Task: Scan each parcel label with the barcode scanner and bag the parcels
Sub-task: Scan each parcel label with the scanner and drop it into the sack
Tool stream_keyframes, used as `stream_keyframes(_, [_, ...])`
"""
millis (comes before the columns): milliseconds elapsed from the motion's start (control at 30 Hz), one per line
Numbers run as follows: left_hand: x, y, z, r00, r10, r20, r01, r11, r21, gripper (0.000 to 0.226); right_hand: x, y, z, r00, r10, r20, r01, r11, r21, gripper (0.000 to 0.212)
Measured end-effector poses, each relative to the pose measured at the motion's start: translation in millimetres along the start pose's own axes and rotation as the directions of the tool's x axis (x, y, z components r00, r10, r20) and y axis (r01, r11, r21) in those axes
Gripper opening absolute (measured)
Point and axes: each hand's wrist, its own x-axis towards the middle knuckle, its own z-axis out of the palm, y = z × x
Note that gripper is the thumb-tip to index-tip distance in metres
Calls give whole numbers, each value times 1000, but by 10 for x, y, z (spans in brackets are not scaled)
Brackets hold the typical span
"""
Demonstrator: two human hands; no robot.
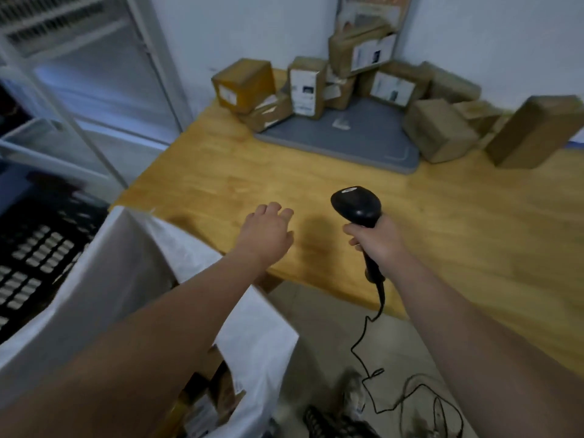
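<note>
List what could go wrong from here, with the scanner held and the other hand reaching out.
1. The scanner cable trails from the right hand into loops on the floor; it may snag or trip.
2. The parcels are piled loosely against the wall, some tilted; the left hand alone pulling one could topple others.
3. Several parcels show no label, so they may need turning before a scan.

A single wide-angle head camera is looking forward and down from close above the near edge of the wooden table [221, 172], taking in the white bag [126, 263] at near left, the floor [316, 327] below, and the parcels [308, 86] stacked against the far wall [252, 26].
</note>
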Motion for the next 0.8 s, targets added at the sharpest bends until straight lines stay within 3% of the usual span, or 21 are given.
stream_keyframes(233, [823, 704, -211, 999, 14, -41, -17, 997, -76, 49, 604, -178, -906, 990, -9, -143, 28, 991, 132, 13])
stream_keyframes(433, [1288, 966, -331, 997, -34, -69, 22, 986, -166, 50, 1058, -383, -1295, 974, -129, -185, 140, 989, 46, 18])
stream_keyframes(600, [1655, 683, -570, 982, -144, -123, 104, 953, -285, 50, 1505, -800, -1356, 962, -230, -147, 241, 969, 59, 22])
stream_keyframes(800, [2316, -152, -920, 951, -270, -154, 188, 894, -406, 49, 2128, -1563, -941, 938, -346, -4, 345, 934, 97, 23])
